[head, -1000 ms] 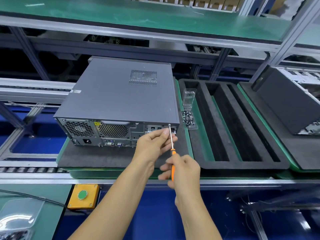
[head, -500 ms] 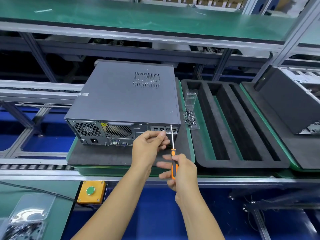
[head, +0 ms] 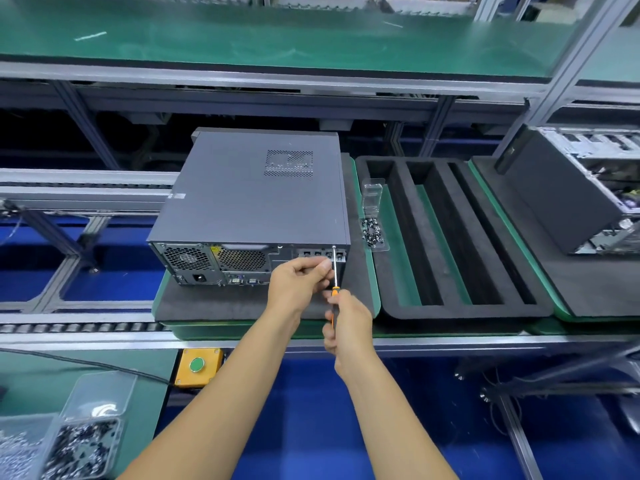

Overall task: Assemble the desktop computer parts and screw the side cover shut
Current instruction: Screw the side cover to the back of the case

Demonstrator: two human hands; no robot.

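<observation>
computer case point(head: 256, 199) lies on its side on a dark foam pad point(head: 214, 303), its grey side cover point(head: 242, 209) facing up and its back panel, with fan grilles and ports, turned toward the person. screwdriver point(head: 334, 282) points up at the top right corner of that back panel, its metal tip at the edge where the cover meets the frame; whether a screw sits under the tip is too small to tell. right hand point(head: 348, 327) is curled round the orange handle from below. left hand point(head: 298, 282) has its fingers bent, thumb and fingertips pinching the thin shaft just above the handle, its knuckles close against the back panel.

just right of the case, a small clear plastic box point(head: 372, 216) lies open on the pad's green edge with a heap of dark screws point(head: 372, 233) in it. beyond that sits a black foam tray point(head: 450, 237) with long slots, and further right a second case point(head: 571, 195) with its insides showing. on the near worktop point(head: 31, 379) at lower left stands a clear tub point(head: 86, 441) of small screws, with a yellow box carrying a green button point(head: 196, 364) beside it.
</observation>
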